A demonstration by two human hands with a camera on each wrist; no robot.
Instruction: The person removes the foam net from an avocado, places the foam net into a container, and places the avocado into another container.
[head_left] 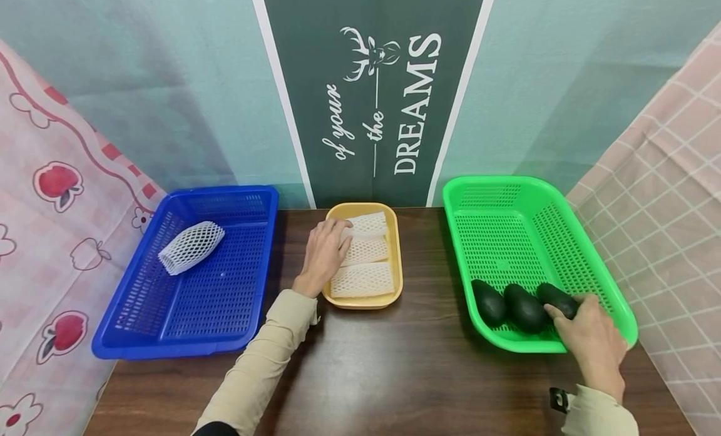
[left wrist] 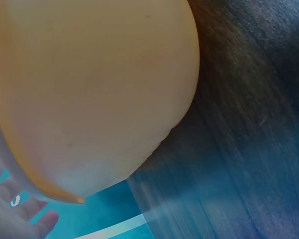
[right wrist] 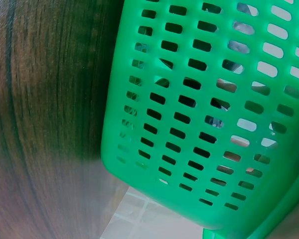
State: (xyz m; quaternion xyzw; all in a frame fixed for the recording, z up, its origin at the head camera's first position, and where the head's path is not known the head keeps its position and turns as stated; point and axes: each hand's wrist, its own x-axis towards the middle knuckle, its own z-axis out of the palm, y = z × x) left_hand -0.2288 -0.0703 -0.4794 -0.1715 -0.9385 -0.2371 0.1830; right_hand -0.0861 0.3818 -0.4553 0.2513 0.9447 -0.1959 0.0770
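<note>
My left hand (head_left: 327, 248) reaches over the left rim of a small yellow tray (head_left: 397, 261). Its thumb and fingers pinch the left end of a white foam net sleeve (head_left: 368, 224). Nearer to me in the tray lie more flat foam net sleeves (head_left: 363, 279). At the right, my right hand (head_left: 596, 336) grips a dark avocado (head_left: 556, 299) inside a green basket (head_left: 459, 248). Two more avocados, one in the middle (head_left: 525, 309) and one at the left (head_left: 489, 303), lie beside it. The basket's perforated wall hides the right hand's grip in the right wrist view.
A blue basket (head_left: 269, 261) stands at the left, with a puffed-out foam net sleeve (head_left: 191, 247) lying in it; its contents are hidden. All the containers stand on a dark wooden table (head_left: 394, 373). Printed cloth (head_left: 372, 173) hangs behind them and at both sides.
</note>
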